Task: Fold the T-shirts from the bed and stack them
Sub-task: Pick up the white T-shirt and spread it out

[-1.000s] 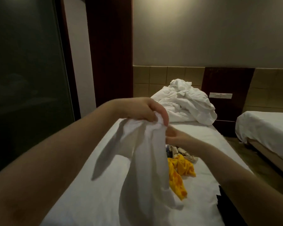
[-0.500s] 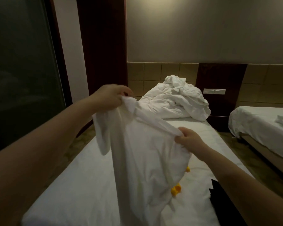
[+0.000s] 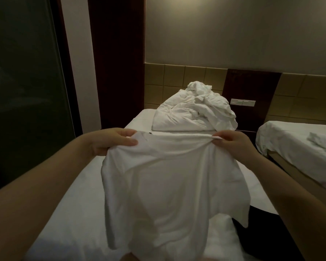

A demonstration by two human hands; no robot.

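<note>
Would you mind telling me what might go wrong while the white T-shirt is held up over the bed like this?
The left hand and right hand each pinch only a small bit of the T-shirt at its top edge, so it may slip free. The hem hangs crumpled close to a dark item on the bed; laid down carelessly, it could land on that and fold unevenly.

The shirt (image 3: 169,185) hangs across mid-frame and hides most of the bed (image 3: 73,213) behind it. At lower right a dark thing (image 3: 252,234) is half covered by the shirt and the right forearm (image 3: 290,204); I can't tell what it is. The second bed (image 3: 299,140) runs off the right edge.
</note>
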